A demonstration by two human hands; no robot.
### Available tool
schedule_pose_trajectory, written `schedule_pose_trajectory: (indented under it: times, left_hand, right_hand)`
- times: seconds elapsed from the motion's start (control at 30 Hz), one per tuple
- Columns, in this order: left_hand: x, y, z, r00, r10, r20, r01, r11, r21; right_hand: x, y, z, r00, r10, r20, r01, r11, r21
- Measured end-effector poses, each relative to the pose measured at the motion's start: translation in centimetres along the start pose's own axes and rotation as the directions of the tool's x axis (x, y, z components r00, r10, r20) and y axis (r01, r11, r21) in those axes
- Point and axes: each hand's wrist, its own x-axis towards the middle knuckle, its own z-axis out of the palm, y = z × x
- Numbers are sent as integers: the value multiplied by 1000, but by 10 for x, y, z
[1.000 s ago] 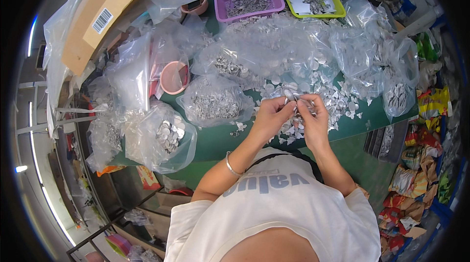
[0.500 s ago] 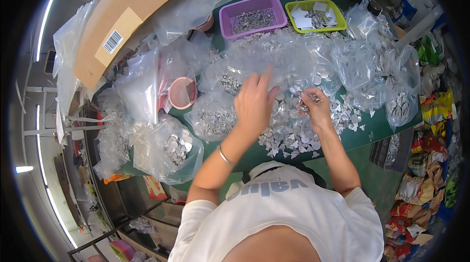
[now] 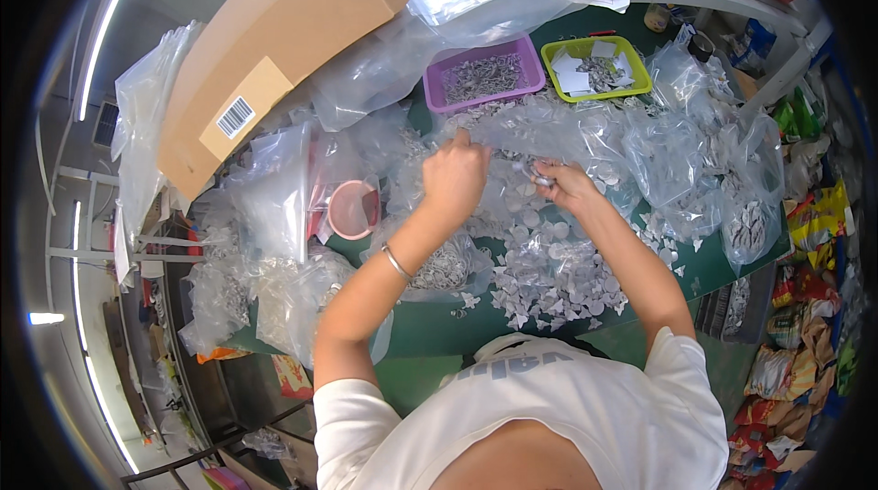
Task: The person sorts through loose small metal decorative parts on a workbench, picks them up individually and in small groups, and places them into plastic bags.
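My left hand (image 3: 455, 175), with a bangle at its wrist, is closed at the edge of a clear plastic bag (image 3: 523, 131) and appears to pinch it; its fingertips are partly hidden. To its right, my right hand (image 3: 569, 184) is closed around a few small silvery metal pieces (image 3: 543, 179), held just above the table by the bag's edge. Below both hands a loose pile of flat metal pieces (image 3: 558, 280), some round and some pointed, spreads over the green table (image 3: 430, 314). A bag of small wiry metal parts (image 3: 444, 268) lies under my left forearm.
At the back stand a purple basket (image 3: 435, 102) of small metal parts and a yellow-green basket (image 3: 643, 87) with parts and white cards. A pink tub (image 3: 353, 210) sits left. Filled plastic bags (image 3: 677, 161) crowd the right. A large cardboard box (image 3: 293, 60) looms at the upper left.
My left hand has moved away from me and its spread fingers have closed at the bag. My right hand has shifted forward and left with the metal pieces. The view has shifted slightly.
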Motion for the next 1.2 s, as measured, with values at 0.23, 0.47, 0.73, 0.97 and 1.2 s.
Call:
schedule_pose_trajectory:
  times: [0.23,0.47,0.73,0.97,1.2]
  left_hand:
    - [23,13,8,993,-45,-111,36,995,-89]
    - [12,-2,10,984,-158,-86,147,981,-123]
    - [-22,26,0,965,-240,-104,200,933,-299]
    - [-146,67,-21,818,-485,309,462,236,-855]
    - [-295,72,-57,266,-355,896,172,-897,-407]
  right_hand:
    - [79,-37,40,982,-182,50,170,737,-654]
    - [-43,-35,2,852,-211,480,504,580,-640]
    - [-35,140,-182,557,-819,-138,-1,166,-986]
    - [-53,121,-147,835,-541,103,290,272,-918]
    - [-152,61,16,785,76,615,594,190,-782]
